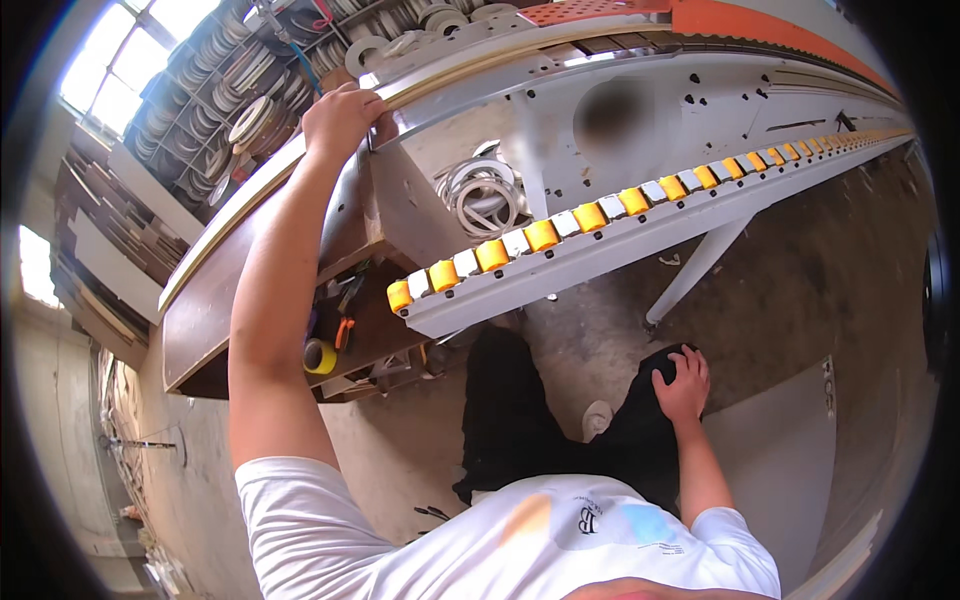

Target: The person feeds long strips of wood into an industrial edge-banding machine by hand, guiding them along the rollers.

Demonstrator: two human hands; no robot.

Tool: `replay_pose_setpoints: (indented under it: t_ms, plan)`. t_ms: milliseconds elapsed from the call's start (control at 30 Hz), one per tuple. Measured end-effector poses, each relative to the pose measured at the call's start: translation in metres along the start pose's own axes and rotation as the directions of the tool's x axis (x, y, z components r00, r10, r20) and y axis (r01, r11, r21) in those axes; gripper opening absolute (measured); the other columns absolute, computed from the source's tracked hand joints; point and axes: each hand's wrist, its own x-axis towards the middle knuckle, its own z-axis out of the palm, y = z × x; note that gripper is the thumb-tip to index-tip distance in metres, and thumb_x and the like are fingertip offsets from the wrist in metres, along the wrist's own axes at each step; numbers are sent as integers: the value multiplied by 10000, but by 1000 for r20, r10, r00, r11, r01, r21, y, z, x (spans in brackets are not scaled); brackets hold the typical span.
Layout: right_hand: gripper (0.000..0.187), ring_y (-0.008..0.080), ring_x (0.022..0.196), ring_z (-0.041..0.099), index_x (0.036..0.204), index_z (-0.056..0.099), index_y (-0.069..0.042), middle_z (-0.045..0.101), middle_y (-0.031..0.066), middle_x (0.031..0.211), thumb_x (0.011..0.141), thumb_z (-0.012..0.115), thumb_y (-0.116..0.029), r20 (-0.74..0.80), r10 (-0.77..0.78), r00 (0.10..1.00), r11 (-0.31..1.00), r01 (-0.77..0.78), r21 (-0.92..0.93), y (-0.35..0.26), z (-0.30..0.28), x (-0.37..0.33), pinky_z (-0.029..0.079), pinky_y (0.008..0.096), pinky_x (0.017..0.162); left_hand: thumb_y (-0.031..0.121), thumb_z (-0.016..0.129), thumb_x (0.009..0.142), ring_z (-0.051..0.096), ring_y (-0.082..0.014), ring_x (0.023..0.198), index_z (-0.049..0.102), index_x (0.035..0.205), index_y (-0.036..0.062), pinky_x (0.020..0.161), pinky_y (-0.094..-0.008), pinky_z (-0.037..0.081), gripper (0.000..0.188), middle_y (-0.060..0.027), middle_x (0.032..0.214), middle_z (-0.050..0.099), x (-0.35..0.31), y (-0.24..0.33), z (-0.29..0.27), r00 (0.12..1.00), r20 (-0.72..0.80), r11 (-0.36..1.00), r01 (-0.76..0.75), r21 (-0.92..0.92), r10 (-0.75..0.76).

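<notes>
My left hand (pixel 345 120) reaches up and forward, its fingers bent over a long, narrow, light-coloured board (pixel 450 78). This board runs from the left, over a dark brown cabinet (pixel 205 335), to the machine at the upper right. The undersides of those fingers are hidden. My right hand (pixel 684 384) lies on my right knee, fingers spread, holding nothing. Between my hands and the machine stretches a grey rail with yellow rollers (pixel 541 236).
Inside the cabinet are a yellow tape roll (pixel 319 356) and an orange-handled tool (pixel 345 332). Coiled pale strips (pixel 482 200) lie beyond the rail. Racks of edging rolls (pixel 215 110) stand at the back left. The rail's slanted leg (pixel 700 270) reaches the floor. A grey sheet (pixel 775 450) lies at the right.
</notes>
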Motion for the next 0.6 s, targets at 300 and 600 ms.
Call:
replay_pose_setpoints:
  t_ms: [300,600]
  plan:
    - [459,332,1500,410,1257,696,-184,541,55,1552,857,768,-396,25,66,998,997,-66,25,6,-8,-2,354,537,1214,311,613,964,707,-273,1086,771,1019,216,874,-431,599,193,-15,1073,732,41,53,29,986,-132,993,-110,-33,105]
    - [458,308,1535,373,1274,710,-191,526,41,1586,877,752,-416,35,158,987,985,-160,66,23,-10,-20,341,511,1232,291,643,926,678,-234,1096,779,1010,187,926,-395,557,190,15,1079,740,8,9,7,979,-4,977,-204,-64,204]
